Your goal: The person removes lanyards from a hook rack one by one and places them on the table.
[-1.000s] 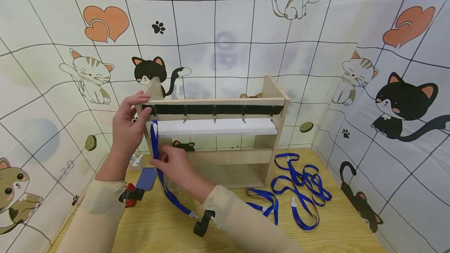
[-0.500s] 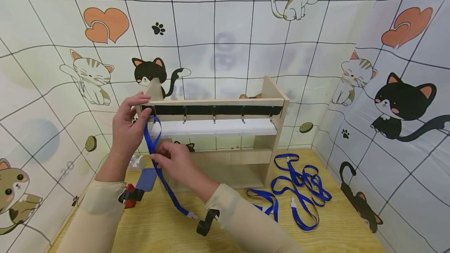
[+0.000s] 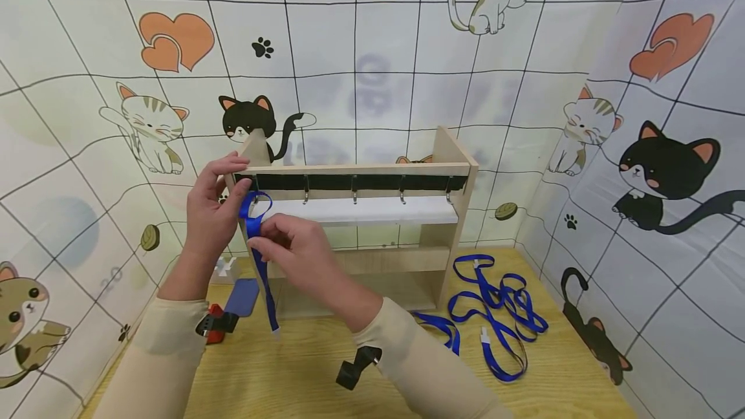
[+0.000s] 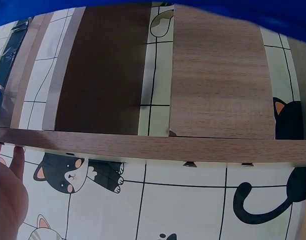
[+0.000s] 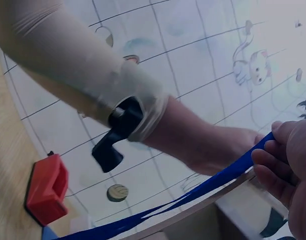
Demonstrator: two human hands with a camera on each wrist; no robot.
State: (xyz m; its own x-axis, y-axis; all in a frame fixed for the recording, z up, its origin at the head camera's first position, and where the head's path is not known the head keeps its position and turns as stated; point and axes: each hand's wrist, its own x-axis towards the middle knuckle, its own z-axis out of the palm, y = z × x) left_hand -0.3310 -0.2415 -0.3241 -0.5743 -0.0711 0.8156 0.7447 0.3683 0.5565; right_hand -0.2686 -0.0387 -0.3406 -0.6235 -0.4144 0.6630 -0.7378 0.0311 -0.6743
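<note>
A blue lanyard [image 3: 263, 277] hangs in a loop at the left end of the hook row on a small wooden shelf [image 3: 384, 260]. My right hand [image 3: 299, 251] pinches its strap just below the loop; the right wrist view shows the blue strap [image 5: 218, 180] running up into those fingers. With thumb in front and fingers on the outer side, my left hand [image 3: 212, 205] grips the shelf's upper left corner. The lanyard's lower end dangles in front of the shelf. A black strip [image 3: 332, 182] along the top bears several small metal hooks [image 3: 354, 197].
Several blue lanyards [image 3: 495, 302] lie loose on the wooden table [image 3: 302, 380] right of the shelf. To the left are a red object [image 3: 216, 328], a blue flat piece [image 3: 242, 297] and a white block [image 3: 226, 270]. Cat-print cloth walls [image 3: 372, 37] surround the table.
My right hand has risen along the strap, and the lanyard's top has opened into a rounder, shorter loop. Its lower end has swung left and up. My left hand has stayed put.
</note>
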